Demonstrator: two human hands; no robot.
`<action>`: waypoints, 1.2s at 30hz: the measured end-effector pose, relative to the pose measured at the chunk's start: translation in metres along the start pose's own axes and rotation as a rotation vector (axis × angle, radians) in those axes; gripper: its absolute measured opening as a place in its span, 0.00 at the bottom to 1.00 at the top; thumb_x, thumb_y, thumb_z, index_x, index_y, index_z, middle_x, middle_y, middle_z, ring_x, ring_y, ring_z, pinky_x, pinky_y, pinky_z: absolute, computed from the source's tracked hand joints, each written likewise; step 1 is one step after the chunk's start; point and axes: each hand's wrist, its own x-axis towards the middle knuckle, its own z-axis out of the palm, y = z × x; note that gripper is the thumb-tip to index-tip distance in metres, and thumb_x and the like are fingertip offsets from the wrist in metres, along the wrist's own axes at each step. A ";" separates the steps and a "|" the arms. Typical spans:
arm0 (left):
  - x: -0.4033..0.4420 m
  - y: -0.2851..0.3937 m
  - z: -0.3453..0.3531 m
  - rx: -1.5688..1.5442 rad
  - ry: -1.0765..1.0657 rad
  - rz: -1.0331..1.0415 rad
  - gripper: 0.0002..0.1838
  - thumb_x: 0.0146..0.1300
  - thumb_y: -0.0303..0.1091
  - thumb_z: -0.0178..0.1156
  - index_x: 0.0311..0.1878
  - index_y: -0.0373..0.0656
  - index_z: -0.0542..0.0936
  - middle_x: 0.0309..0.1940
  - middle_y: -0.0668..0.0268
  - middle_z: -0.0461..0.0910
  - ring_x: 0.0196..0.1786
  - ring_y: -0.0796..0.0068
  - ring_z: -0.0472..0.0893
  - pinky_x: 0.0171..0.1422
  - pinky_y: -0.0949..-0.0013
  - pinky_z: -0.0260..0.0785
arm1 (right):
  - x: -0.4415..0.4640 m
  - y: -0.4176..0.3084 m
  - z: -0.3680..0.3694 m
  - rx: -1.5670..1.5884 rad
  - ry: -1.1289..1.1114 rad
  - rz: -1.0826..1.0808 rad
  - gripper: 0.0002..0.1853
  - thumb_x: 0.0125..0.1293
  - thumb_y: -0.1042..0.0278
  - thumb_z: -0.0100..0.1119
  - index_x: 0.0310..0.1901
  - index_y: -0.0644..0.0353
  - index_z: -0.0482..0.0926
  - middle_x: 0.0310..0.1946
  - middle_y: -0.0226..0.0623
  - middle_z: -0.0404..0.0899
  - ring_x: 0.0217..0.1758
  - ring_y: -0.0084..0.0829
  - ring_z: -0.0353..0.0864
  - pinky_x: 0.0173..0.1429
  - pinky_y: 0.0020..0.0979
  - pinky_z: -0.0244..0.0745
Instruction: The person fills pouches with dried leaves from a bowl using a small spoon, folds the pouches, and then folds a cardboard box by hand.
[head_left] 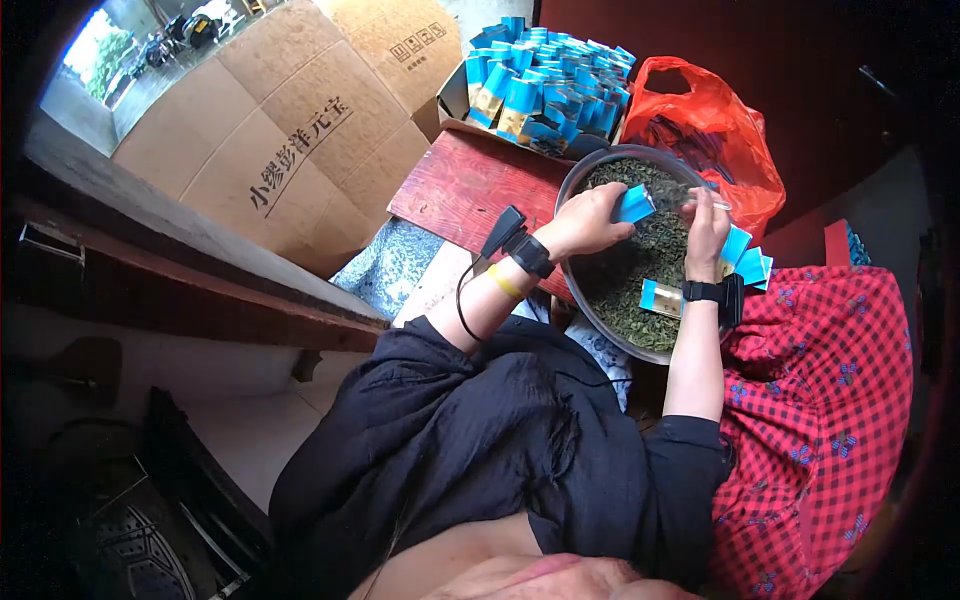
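Observation:
My left hand (pixel 590 220) is closed on a blue packet (pixel 635 204) over the left part of a round basin (pixel 567 192). My right hand (pixel 706 232) is above the basin's right side, its fingers bent around a thin pale object (pixel 716 205) that is too small to name. Dried green leaves (pixel 625 322) fill much of the basin. A blue and gold packet (pixel 661 298) lies on the leaves beside my right wrist. More blue packets (pixel 750 264) sit at the basin's right edge, partly behind that wrist.
An open box (pixel 452 105) full of blue packets stands behind the basin on a red wooden surface (pixel 470 185). Right of it is a red plastic bag (pixel 755 165). Large cardboard (pixel 290 130) spreads at the left. Red checked cloth (pixel 830 400) lies at the right.

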 end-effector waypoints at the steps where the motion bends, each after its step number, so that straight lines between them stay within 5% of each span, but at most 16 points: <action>1: 0.000 0.001 -0.001 0.000 -0.010 -0.009 0.31 0.53 0.41 0.67 0.58 0.35 0.72 0.45 0.44 0.80 0.51 0.49 0.80 0.56 0.56 0.71 | -0.003 -0.002 0.004 -0.126 -0.054 -0.164 0.14 0.72 0.58 0.49 0.39 0.59 0.80 0.25 0.27 0.77 0.28 0.19 0.76 0.33 0.23 0.70; 7: -0.001 0.002 -0.002 0.014 -0.031 -0.033 0.31 0.53 0.41 0.67 0.58 0.36 0.72 0.45 0.44 0.80 0.51 0.49 0.80 0.56 0.55 0.71 | -0.029 -0.026 0.024 -0.550 -0.212 -0.529 0.12 0.70 0.61 0.53 0.39 0.61 0.79 0.33 0.42 0.82 0.38 0.44 0.82 0.43 0.37 0.76; 11: 0.001 0.004 -0.003 0.009 -0.044 -0.054 0.31 0.53 0.41 0.67 0.58 0.37 0.72 0.45 0.44 0.80 0.51 0.49 0.80 0.56 0.55 0.71 | -0.025 -0.029 0.019 -0.614 -0.081 -0.712 0.12 0.70 0.61 0.53 0.39 0.61 0.80 0.34 0.42 0.82 0.38 0.44 0.82 0.43 0.37 0.76; 16: 0.000 0.001 -0.001 0.026 -0.014 -0.025 0.30 0.53 0.41 0.67 0.57 0.37 0.72 0.44 0.44 0.80 0.50 0.48 0.80 0.55 0.54 0.71 | -0.015 -0.022 0.007 -0.565 0.102 -0.533 0.12 0.69 0.59 0.54 0.38 0.60 0.80 0.32 0.43 0.82 0.37 0.45 0.82 0.42 0.38 0.75; 19: 0.000 0.000 0.001 -0.014 0.022 0.029 0.27 0.52 0.41 0.65 0.53 0.36 0.73 0.42 0.46 0.80 0.48 0.48 0.80 0.53 0.54 0.72 | -0.006 -0.009 0.000 -0.780 -0.081 -0.436 0.14 0.66 0.55 0.58 0.36 0.58 0.80 0.35 0.42 0.81 0.42 0.47 0.79 0.48 0.42 0.72; 22: 0.000 0.000 0.000 -0.021 0.033 0.034 0.26 0.51 0.41 0.65 0.51 0.36 0.74 0.42 0.47 0.80 0.47 0.47 0.80 0.53 0.53 0.72 | -0.009 -0.018 0.006 -0.567 -0.085 -0.427 0.14 0.65 0.55 0.61 0.35 0.59 0.81 0.35 0.42 0.80 0.43 0.43 0.78 0.50 0.39 0.71; 24: -0.001 0.001 -0.001 -0.019 0.039 0.031 0.26 0.50 0.40 0.65 0.51 0.36 0.74 0.42 0.46 0.80 0.47 0.48 0.80 0.52 0.53 0.72 | -0.008 -0.010 0.008 -0.244 -0.269 -0.345 0.10 0.65 0.63 0.62 0.41 0.61 0.80 0.37 0.36 0.81 0.42 0.28 0.80 0.48 0.30 0.74; 26: 0.000 -0.003 0.000 -0.029 0.030 0.019 0.31 0.51 0.41 0.68 0.56 0.34 0.73 0.42 0.45 0.81 0.47 0.49 0.81 0.52 0.56 0.73 | -0.020 -0.019 0.020 -0.249 -0.413 -0.308 0.11 0.64 0.65 0.62 0.44 0.63 0.79 0.39 0.35 0.82 0.41 0.24 0.81 0.47 0.28 0.75; 32: 0.003 -0.010 0.005 -0.130 0.077 0.031 0.26 0.58 0.36 0.66 0.56 0.33 0.73 0.31 0.58 0.81 0.31 0.73 0.81 0.36 0.68 0.74 | -0.029 -0.023 0.025 -0.303 -0.429 -0.316 0.10 0.61 0.71 0.62 0.44 0.62 0.79 0.34 0.33 0.82 0.36 0.22 0.81 0.43 0.26 0.76; 36: 0.005 -0.012 0.003 -0.416 0.038 -0.037 0.19 0.61 0.33 0.62 0.52 0.33 0.76 0.38 0.58 0.82 0.41 0.73 0.81 0.49 0.68 0.73 | -0.032 -0.030 0.025 -0.286 -0.387 -0.321 0.08 0.59 0.73 0.60 0.41 0.62 0.78 0.31 0.31 0.81 0.32 0.20 0.79 0.40 0.25 0.75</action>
